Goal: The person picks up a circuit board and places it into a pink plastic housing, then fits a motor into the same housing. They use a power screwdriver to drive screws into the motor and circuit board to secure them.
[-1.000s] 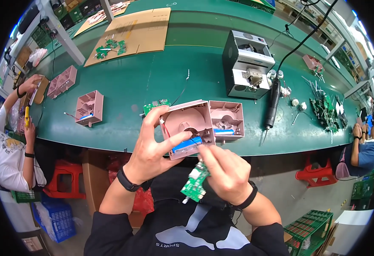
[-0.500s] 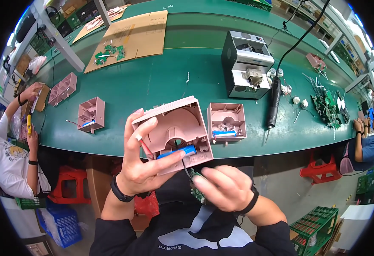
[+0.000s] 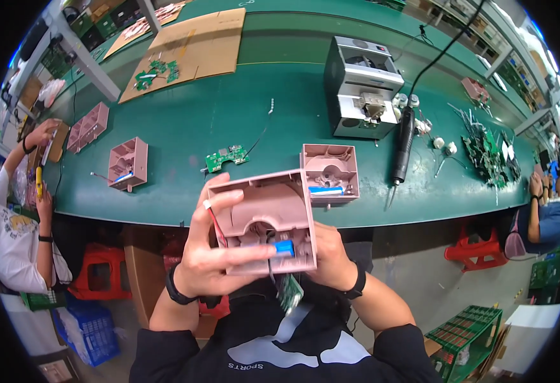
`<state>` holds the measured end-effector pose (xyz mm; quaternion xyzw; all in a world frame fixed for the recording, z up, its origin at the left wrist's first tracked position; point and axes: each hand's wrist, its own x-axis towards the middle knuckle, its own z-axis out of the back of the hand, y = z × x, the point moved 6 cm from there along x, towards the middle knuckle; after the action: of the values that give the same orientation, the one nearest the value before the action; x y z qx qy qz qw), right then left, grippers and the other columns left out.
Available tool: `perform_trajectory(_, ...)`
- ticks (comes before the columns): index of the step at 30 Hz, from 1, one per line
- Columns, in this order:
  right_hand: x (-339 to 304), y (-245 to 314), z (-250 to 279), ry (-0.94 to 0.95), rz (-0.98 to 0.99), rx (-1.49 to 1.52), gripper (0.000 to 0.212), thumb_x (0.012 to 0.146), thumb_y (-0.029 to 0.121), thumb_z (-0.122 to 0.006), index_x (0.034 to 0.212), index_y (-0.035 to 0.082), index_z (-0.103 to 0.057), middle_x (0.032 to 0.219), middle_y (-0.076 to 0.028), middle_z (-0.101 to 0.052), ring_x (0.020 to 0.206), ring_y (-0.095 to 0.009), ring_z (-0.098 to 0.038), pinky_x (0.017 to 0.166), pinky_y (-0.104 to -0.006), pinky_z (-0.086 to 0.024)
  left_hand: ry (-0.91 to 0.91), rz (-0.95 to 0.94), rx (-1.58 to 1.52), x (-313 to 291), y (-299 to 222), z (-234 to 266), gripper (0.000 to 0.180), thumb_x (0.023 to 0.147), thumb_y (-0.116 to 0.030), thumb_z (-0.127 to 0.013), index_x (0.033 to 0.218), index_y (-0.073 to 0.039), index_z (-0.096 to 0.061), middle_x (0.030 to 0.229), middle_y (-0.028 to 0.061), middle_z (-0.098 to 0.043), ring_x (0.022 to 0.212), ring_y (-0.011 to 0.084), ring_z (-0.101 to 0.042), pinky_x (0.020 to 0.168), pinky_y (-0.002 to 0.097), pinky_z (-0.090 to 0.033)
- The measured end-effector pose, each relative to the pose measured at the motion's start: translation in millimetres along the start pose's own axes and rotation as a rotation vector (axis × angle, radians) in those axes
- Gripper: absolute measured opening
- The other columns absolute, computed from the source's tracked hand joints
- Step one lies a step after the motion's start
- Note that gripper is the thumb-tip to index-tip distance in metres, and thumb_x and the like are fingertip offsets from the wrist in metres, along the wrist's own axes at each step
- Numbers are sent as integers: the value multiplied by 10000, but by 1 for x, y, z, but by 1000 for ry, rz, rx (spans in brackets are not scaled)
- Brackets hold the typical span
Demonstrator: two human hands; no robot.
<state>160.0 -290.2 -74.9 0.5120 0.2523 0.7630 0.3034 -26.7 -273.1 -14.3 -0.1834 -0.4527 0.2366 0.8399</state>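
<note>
My left hand grips a pink plastic housing by its left side, the open face turned toward me. One of its fingers reaches across the inside and lies on a blue cylindrical battery. A red-and-black lead with a white connector runs up over the fingers. My right hand closes on the housing's lower right side, its fingertips hidden behind the wall. Below the housing, between my hands, a green circuit board hangs from a dark wire.
Behind the housing lie another green circuit board with a wire and a second pink housing with a battery. A grey-black machine and a black electric screwdriver are further right. A co-worker sits left, another right.
My right hand has left the hanging circuit board and moved up to the housing's right side. The housing is lower and more level, uncovering the board behind it on the table.
</note>
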Motion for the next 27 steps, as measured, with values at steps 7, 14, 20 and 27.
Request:
perform_trajectory(7,-15,-16,-20,-9,-240,-263,74,897,60,-716,953,19,-690,785,-165,-699,736,-364,-708,640,-457,-565,108,182,49,-20,59,-13,463,682,-175,-946,1124,-232,-821,1525,223,-452,1421,509,-417,1195,633,-315)
perform_trajectory(14,-13,-32,-22,138,-377,-539,164,904,94,-714,819,34,-587,709,-146,-666,643,-356,-676,560,-464,-518,217,262,49,-8,95,-33,424,740,-203,-912,1152,-211,-811,1511,212,-490,1447,453,-417,1216,567,-320)
perform_trajectory(20,-13,-39,-16,92,-360,-658,254,929,150,-707,758,57,-543,664,-126,-642,584,-336,-661,508,-458,-503,299,256,145,5,104,-45,441,740,-150,-898,1169,-188,-807,1555,204,-464,1454,409,-446,1219,510,-337)
perform_trajectory(27,-13,-28,-13,111,-330,-758,336,943,237,-749,718,83,-553,638,-95,-640,543,-294,-651,470,-411,-472,274,288,224,12,97,-46,548,771,-213,-887,1297,-224,-736,1562,166,-483,1449,444,-441,1199,531,-374)
